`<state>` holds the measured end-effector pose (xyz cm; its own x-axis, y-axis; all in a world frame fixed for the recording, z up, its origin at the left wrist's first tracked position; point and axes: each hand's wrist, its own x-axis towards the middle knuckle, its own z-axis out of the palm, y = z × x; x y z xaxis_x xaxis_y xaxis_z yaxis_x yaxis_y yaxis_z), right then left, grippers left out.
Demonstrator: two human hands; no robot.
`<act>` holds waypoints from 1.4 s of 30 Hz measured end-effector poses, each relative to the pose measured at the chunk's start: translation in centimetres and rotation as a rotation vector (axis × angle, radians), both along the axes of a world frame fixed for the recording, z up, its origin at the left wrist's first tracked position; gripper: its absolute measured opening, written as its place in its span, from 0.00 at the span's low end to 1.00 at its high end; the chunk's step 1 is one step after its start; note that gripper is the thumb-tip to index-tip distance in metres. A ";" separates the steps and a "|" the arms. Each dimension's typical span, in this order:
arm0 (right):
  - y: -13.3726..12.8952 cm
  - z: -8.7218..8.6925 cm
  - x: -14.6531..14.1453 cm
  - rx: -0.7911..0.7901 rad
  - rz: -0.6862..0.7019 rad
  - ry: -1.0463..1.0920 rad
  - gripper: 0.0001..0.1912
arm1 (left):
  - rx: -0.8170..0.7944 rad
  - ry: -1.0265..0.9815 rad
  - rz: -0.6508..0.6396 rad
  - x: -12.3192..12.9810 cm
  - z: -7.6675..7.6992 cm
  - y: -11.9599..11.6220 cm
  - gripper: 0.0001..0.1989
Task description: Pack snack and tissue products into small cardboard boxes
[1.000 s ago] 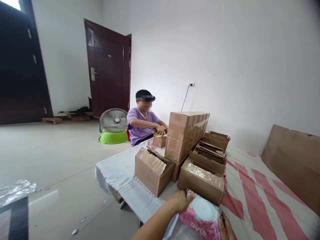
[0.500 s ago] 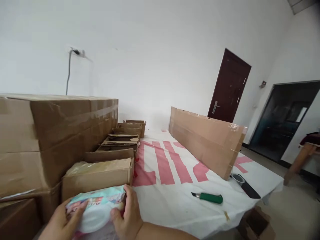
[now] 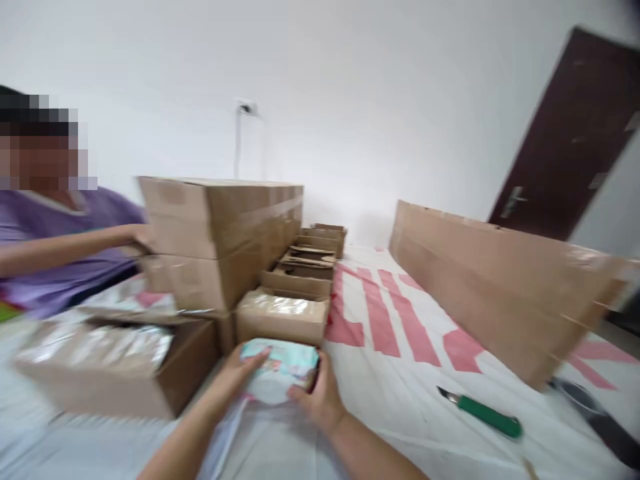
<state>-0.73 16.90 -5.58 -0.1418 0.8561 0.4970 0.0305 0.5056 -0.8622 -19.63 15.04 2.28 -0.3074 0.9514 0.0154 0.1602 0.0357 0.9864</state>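
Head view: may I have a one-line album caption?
Left hand and right hand hold a pack near a row of boxes, a green knife lying to the right.

The one camera sits on the person's head. It looks forward and a bit down, over the hands (image 3: 325, 400). They are close to it, low in the middle. It sees the surface (image 3: 390, 407) on both sides of the hands and the wall (image 3: 350, 87) far past them.
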 end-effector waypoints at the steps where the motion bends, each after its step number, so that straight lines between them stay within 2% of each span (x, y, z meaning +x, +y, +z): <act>1: 0.0 0.2 0.2 -0.030 0.038 -0.009 0.42 | 0.009 -0.065 -0.063 0.1 0.3 -0.3 0.27; 3: 0.0 0.3 0.4 -0.081 0.083 -0.039 0.41 | 0.006 -0.066 -0.133 -0.2 0.5 -0.6 0.30; 5: 0.0 0.3 0.6 -0.085 0.096 -0.075 0.40 | -0.007 0.020 -0.180 -0.6 0.2 -0.9 0.33; 7: 0.0 0.1 0.8 -0.077 0.067 -0.128 0.39 | -0.031 0.096 -0.154 -0.8 0.0 -1.3 0.34; 10: -0.1 -0.2 1.3 -0.080 -0.028 -0.201 0.37 | -0.091 0.212 -0.043 -0.5 0.4 -2.1 0.31; 14: -0.7 0.9 2.1 0.076 -0.313 -0.262 0.38 | -0.156 0.400 0.130 0.0 2.9 -4.3 0.25; 16: -1.7 2.5 1.5 0.199 -0.351 -0.264 0.34 | -0.144 0.475 0.198 -0.5 4.9 -5.8 0.19; 18: -3.0 4.6 -0.4 0.316 -0.233 -0.277 0.30 | -0.095 0.552 0.266 -1.8 6.9 -7.3 0.13; 19: -3.5 5.7 -1.9 0.368 -0.141 -0.302 0.28 | -0.037 0.564 0.336 -2.8 7.7 -7.8 0.13; 22: -3.7 9.2 -7.5 0.502 0.087 -0.406 0.32 | 0.190 0.455 0.678 -6.8 8.6 -8.7 0.13; 24: -2.9 11.4 -11.6 0.571 0.141 -0.473 0.40 | 0.250 0.375 0.866 -10.0 7.8 -8.6 0.10; 27: -1.5 14.4 -17.3 0.610 0.178 -0.665 0.48 | 0.232 0.276 1.073 -14.2 5.0 -7.8 0.12; 30: -0.7 16.9 -21.9 0.560 0.252 -0.951 0.54 | 0.183 0.146 1.153 -17.0 1.7 -6.8 0.13; 33: -0.3 18.3 -25.4 0.460 0.320 -1.211 0.63 | 0.158 0.042 1.168 -18.5 -0.6 -6.1 0.14; 37: -0.2 18.6 -28.0 0.393 0.348 -1.341 0.69 | 0.180 -0.063 1.221 -19.5 -1.7 -5.9 0.16; 40: -0.3 18.3 -28.5 0.351 0.359 -1.400 0.69 | 0.227 -0.125 1.287 -19.9 -1.6 -6.1 0.15; 42: -0.5 18.3 -28.2 0.328 0.369 -1.409 0.65 | 0.271 -0.151 1.333 -20.2 -1.2 -6.5 0.15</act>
